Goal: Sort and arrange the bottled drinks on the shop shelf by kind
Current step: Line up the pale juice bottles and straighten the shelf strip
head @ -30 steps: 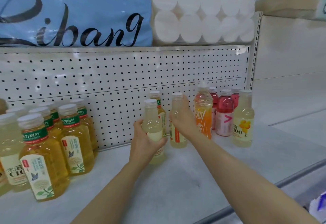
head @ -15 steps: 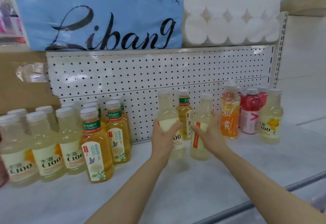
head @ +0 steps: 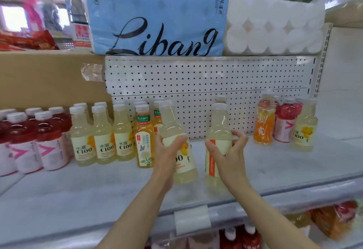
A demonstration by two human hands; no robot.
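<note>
- While both arms reach over the near edge of the shelf (head: 275,172), the left hand (head: 167,151) is wrapped round the label of a pale lemon bottle (head: 176,131), which leans a little to the left and looks lifted or only just resting on the shelf; the grip sits at mid-body, probably so the bottle can be carried upright.
- The right hand (head: 230,156) lies against the right side of a second pale bottle (head: 218,131) with an orange stripe on its label; the thumb is in front and the fingers (head: 238,134) are spread and curled loosely, so it reads as half open, steadying rather than clamping; whether the bottle is truly gripped cannot be told.
- To the left stands a row of like C100 lemon bottles (head: 102,136), with red bottles (head: 33,140) further left and amber tea bottles (head: 144,136) just beside the left hand; the two held bottles match the lemon row, so they seem bound for that group.
- At the far right a small mixed cluster is left: an orange drink (head: 264,123), pink bottles (head: 284,125) and one more lemon bottle (head: 305,129); by kind, these are judged not yet sorted.
- Another bottle cap (head: 221,98) shows behind the second pale bottle; its kind is hidden.
- Toilet-roll packs (head: 273,27) sit on the shelf above, apart from the work.
</note>
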